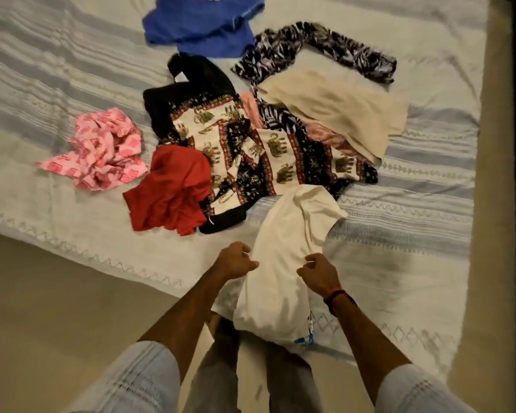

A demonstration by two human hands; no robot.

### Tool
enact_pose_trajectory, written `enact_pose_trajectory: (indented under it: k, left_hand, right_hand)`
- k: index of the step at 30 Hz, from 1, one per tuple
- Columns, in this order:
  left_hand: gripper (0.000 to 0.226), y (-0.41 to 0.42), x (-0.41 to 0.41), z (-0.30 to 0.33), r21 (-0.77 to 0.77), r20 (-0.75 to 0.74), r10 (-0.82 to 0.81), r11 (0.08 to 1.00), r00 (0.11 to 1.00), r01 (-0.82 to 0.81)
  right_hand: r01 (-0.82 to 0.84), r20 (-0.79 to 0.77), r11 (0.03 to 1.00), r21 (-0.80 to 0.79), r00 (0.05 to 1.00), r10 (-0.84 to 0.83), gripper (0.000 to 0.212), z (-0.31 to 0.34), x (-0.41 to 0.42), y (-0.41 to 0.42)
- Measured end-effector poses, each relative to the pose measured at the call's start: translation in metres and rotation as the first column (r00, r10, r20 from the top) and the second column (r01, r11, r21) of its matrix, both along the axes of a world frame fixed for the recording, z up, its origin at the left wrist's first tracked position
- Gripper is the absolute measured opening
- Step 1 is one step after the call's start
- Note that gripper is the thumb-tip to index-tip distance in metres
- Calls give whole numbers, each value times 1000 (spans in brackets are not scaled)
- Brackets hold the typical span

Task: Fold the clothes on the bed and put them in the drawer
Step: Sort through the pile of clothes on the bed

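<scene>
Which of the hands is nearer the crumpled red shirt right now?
Left. The left hand grips the white garment just below and right of the crumpled red shirt; the right hand grips the same garment's far side, farther away.

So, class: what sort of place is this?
Probably a bedroom: a bed under a striped bedspread, loose clothes such as a red top, and both hands gripping a white garment.

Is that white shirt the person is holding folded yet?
Not folded. The white shirt hangs loose and bunched between the left hand and right hand, each pinching it.
</scene>
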State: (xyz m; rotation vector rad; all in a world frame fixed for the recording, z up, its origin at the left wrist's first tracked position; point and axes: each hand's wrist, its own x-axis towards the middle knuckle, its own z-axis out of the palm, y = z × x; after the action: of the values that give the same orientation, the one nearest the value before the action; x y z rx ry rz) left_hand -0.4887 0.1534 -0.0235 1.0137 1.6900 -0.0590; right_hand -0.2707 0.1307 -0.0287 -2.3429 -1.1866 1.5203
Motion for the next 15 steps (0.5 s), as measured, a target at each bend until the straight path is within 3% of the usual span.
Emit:
enact_pose_trajectory:
  k: [6, 8, 10, 12, 15]
  left_hand:
    - [87, -4, 47, -63, 2, -58, 27, 1000, 998, -27]
    - [90, -7, 56, -69, -26, -1, 151, 988, 989, -150]
    - [73, -11, 64, -61, -83, 159, 248, 968, 956, -237]
    - [56, -14, 66, -45, -77, 240, 238, 971, 941, -226]
    - [60, -13, 58, -21, -20, 181, 189, 982, 965, -189]
  right_hand:
    - [24, -57, 1000, 14, 998, -23, 79, -74, 15, -7]
    - [69, -139, 997, -23, 988, -72, 72, -84, 13, -6]
    - [88, -256, 992, -95, 961, -109, 61, -84, 9, 0]
    - [52, -329, 993, -108, 940, -85, 56, -75, 6, 3]
    - [4, -386, 997, -73, 922, -32, 48, -46, 5, 11]
